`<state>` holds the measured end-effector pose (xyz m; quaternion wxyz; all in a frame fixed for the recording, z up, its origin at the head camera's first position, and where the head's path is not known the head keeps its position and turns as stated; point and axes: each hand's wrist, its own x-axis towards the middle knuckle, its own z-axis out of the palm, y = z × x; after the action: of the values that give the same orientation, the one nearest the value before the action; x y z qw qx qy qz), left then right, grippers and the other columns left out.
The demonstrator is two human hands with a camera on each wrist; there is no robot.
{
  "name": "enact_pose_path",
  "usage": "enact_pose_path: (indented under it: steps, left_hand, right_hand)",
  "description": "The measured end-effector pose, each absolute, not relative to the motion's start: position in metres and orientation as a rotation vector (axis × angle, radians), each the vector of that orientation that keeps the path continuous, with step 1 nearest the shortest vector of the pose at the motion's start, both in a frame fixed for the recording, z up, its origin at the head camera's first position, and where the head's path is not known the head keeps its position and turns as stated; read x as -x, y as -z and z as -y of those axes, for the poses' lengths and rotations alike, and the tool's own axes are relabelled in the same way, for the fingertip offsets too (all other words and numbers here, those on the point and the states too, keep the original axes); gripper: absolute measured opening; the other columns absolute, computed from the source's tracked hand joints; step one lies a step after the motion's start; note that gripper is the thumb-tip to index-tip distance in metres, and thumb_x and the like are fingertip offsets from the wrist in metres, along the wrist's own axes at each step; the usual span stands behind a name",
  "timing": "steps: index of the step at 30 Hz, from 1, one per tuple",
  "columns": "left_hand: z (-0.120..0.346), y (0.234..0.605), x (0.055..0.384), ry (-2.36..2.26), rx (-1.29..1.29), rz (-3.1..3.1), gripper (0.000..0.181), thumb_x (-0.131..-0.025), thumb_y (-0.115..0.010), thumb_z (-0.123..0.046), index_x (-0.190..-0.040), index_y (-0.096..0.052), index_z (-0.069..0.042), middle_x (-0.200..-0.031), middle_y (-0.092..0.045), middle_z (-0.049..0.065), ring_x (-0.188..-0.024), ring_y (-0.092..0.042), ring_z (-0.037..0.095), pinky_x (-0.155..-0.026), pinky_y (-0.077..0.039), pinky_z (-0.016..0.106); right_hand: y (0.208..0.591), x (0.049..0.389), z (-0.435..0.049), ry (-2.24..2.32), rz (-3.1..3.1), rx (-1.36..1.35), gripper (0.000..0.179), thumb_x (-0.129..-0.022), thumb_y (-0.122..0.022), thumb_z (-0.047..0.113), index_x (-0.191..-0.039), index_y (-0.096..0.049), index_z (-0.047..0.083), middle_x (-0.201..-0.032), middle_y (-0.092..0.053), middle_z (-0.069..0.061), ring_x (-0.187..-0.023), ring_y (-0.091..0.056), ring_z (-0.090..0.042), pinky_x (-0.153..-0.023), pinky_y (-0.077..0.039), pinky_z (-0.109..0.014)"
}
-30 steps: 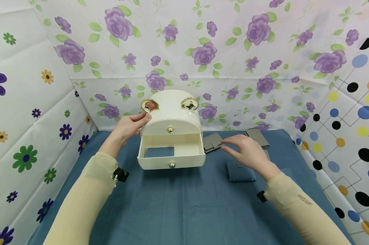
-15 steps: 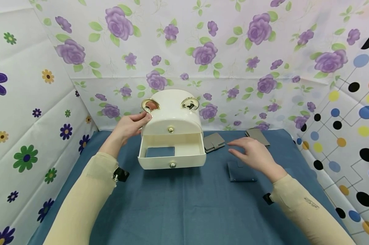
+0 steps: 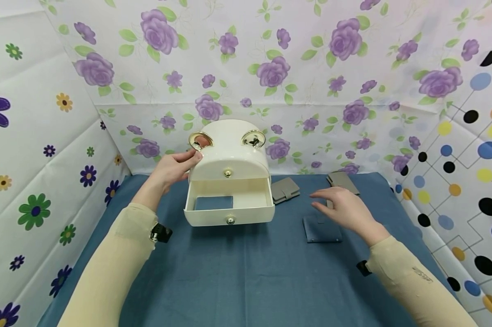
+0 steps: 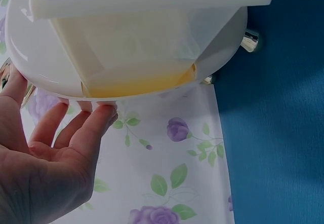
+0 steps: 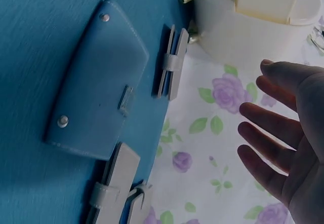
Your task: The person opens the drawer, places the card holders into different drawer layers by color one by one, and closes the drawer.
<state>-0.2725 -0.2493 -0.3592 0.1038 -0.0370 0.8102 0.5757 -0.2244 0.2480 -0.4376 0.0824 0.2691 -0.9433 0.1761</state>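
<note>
Between the thumb and fingers of the left hand (image 3: 172, 170) is the side of a cream cabinet (image 3: 229, 152), its lower drawer (image 3: 206, 219) pulled out to that hand's right. Well apart from it, the right hand (image 3: 348, 208) hangs with fingers loosely spread, holding nothing. Just below the right hand lies a blue wallet (image 3: 321, 231); a grey wallet (image 3: 285, 190) lies between that hand and the cabinet, another grey one (image 3: 345, 181) beyond it.
</note>
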Motion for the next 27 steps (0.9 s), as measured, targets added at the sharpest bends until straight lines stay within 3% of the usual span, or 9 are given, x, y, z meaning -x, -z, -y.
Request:
enact_pose_path:
  steps: [5, 8, 12, 14, 19, 22, 24, 26, 27]
  left_hand:
    - [0.248, 0.358, 0.272, -1.708, 0.102, -2.378, 0.081, -0.098, -0.073, -0.06, -0.164, -0.045, -0.024, -0.175, -0.026, 0.004, -0.157, -0.036, 0.026, -0.118, -0.047, 0.045]
    - [0.248, 0.357, 0.271, -1.713, 0.093, -2.377, 0.08, -0.098, -0.073, -0.059, -0.164, -0.045, -0.023, -0.175, -0.027, 0.004, -0.157, -0.036, 0.026, -0.117, -0.048, 0.045]
    - [0.248, 0.357, 0.27, -1.705, 0.059, -2.403, 0.078, -0.099, -0.073, -0.057, -0.163, -0.047, -0.02, -0.173, -0.031, 0.003, -0.157, -0.035, 0.027, -0.118, -0.047, 0.047]
    - [0.249, 0.359, 0.27, -1.696, 0.036, -2.427, 0.078, -0.099, -0.073, -0.057, -0.162, -0.048, -0.018, -0.172, -0.034, 0.002, -0.157, -0.035, 0.028, -0.118, -0.046, 0.048]
    - [0.251, 0.36, 0.269, -1.657, -0.015, -2.479, 0.08, -0.1, -0.071, -0.059, -0.161, -0.049, -0.012, -0.17, -0.039, -0.002, -0.158, -0.033, 0.027, -0.118, -0.046, 0.05]
    - [0.25, 0.358, 0.269, -1.614, -0.042, -2.496, 0.081, -0.1, -0.07, -0.06, -0.161, -0.049, -0.01, -0.17, -0.039, -0.002, -0.158, -0.033, 0.027, -0.119, -0.045, 0.051]
    - [0.25, 0.355, 0.27, -1.586, -0.057, -2.503, 0.081, -0.101, -0.069, -0.06, -0.161, -0.05, -0.01, -0.17, -0.038, -0.001, -0.157, -0.034, 0.027, -0.119, -0.045, 0.052]
    - [0.249, 0.353, 0.27, -1.569, -0.07, -2.504, 0.08, -0.102, -0.069, -0.059, -0.16, -0.05, -0.008, -0.17, -0.038, 0.002, -0.157, -0.035, 0.029, -0.118, -0.046, 0.053]
    - [0.249, 0.351, 0.271, -1.565, -0.075, -2.502, 0.079, -0.102, -0.07, -0.057, -0.16, -0.05, -0.007, -0.17, -0.038, 0.003, -0.157, -0.035, 0.029, -0.117, -0.046, 0.053]
  right_hand:
    - [0.441, 0.223, -0.263, -0.512, 2.887, -0.75, 0.032, -0.103, -0.077, 0.028, -0.133, -0.078, 0.016, -0.124, -0.077, -0.007, -0.104, -0.073, -0.027, -0.081, -0.062, -0.052]
    - [0.443, 0.22, -0.273, -0.521, 2.945, -0.716, 0.032, -0.103, -0.076, 0.027, -0.133, -0.078, 0.015, -0.124, -0.077, -0.009, -0.089, -0.073, -0.018, -0.068, -0.059, -0.042]
    - [0.444, 0.216, -0.285, -0.552, 3.027, -0.639, 0.036, -0.104, -0.075, 0.03, -0.139, -0.075, 0.017, -0.129, -0.075, -0.013, -0.055, -0.058, -0.012, -0.051, -0.043, -0.033]
    - [0.444, 0.214, -0.291, -0.56, 3.052, -0.599, 0.039, -0.105, -0.074, 0.032, -0.142, -0.073, 0.019, -0.133, -0.073, -0.016, -0.046, -0.049, -0.013, -0.048, -0.039, -0.032]
    - [0.444, 0.209, -0.306, -0.567, 3.062, -0.564, 0.042, -0.105, -0.074, 0.033, -0.145, -0.071, 0.02, -0.137, -0.07, -0.019, -0.04, -0.04, -0.014, -0.044, -0.036, -0.033]
    - [0.443, 0.205, -0.316, -0.555, 3.078, -0.541, 0.043, -0.105, -0.073, 0.036, -0.146, -0.07, 0.023, -0.1, -0.077, -0.013, -0.039, -0.033, -0.012, -0.042, -0.033, -0.031]
    - [0.443, 0.202, -0.324, -0.543, 3.092, -0.531, 0.044, -0.106, -0.072, 0.038, -0.147, -0.069, 0.023, -0.075, -0.067, -0.006, -0.04, -0.03, -0.01, -0.041, -0.032, -0.03]
    - [0.443, 0.201, -0.332, -0.536, 3.118, -0.507, 0.044, -0.106, -0.071, 0.038, -0.147, -0.069, 0.022, -0.069, -0.062, -0.004, -0.041, -0.028, -0.01, -0.041, -0.032, -0.029]
    - [0.444, 0.2, -0.336, -0.541, 3.129, -0.497, 0.044, -0.106, -0.071, 0.037, -0.147, -0.069, 0.02, -0.075, -0.067, -0.006, -0.041, -0.029, -0.011, -0.041, -0.033, -0.03]
